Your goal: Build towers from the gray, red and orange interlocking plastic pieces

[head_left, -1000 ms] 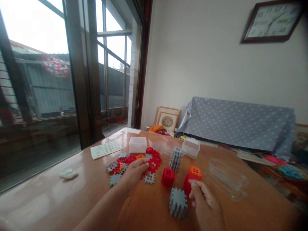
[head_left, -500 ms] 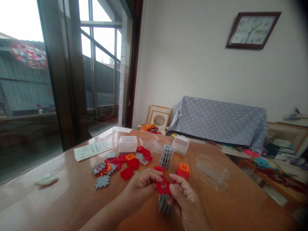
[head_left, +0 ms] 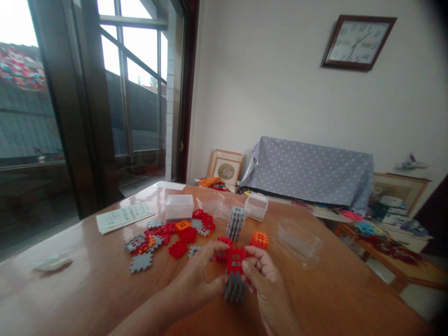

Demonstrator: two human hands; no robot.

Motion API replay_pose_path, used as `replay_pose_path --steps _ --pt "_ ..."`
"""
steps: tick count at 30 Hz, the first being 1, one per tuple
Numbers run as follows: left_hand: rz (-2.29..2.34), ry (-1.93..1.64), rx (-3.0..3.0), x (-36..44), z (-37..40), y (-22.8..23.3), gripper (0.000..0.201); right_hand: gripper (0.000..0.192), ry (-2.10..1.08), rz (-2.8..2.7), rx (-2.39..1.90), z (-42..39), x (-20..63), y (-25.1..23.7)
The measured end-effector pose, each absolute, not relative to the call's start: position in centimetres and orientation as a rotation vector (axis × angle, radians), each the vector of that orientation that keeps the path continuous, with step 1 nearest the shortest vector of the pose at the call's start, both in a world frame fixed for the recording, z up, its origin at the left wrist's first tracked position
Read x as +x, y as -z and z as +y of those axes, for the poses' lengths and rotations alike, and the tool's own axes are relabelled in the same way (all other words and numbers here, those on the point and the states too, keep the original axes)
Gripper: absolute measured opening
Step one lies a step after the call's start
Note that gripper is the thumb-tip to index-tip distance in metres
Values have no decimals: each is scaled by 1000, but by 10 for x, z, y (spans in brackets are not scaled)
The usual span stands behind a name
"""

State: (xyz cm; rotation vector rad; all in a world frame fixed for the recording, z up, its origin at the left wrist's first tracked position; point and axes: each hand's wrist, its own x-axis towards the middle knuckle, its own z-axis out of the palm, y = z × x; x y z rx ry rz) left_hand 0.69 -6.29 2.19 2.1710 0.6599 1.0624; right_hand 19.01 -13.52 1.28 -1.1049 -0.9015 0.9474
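Note:
My left hand (head_left: 205,275) and my right hand (head_left: 261,270) meet over the wooden table (head_left: 350,298), both pinching a flat red interlocking tile (head_left: 235,260) held upright. Right under the tile, between my hands, stands a grey block cube (head_left: 234,287). Behind them sit a red cube (head_left: 221,246), partly hidden by my fingers, an orange cube (head_left: 259,239) and a tall grey stack of tiles (head_left: 235,222). A scatter of loose red, grey and orange tiles (head_left: 168,235) lies to the left.
Small clear plastic boxes (head_left: 179,207) (head_left: 256,206) and an open clear lid or tray (head_left: 298,237) stand at the back and right. A printed paper sheet (head_left: 121,216) and a white crumpled scrap (head_left: 49,263) lie at the left, near the window.
My left hand left the loose pile with a red tile and my right hand came in to meet it; both now hold the tile above the grey cube. The camera panned right.

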Motion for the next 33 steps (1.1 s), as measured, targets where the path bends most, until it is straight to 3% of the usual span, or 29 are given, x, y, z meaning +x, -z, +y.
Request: replay_pose_path --steps 17,33 --pt "819 -1153 2305 6 -58 -21 39 44 -920 -878 -1209 -141 187 -18" --pt "1004 -1276 2264 3 -34 6 45 38 -784 -895 -1292 -139 194 -10"
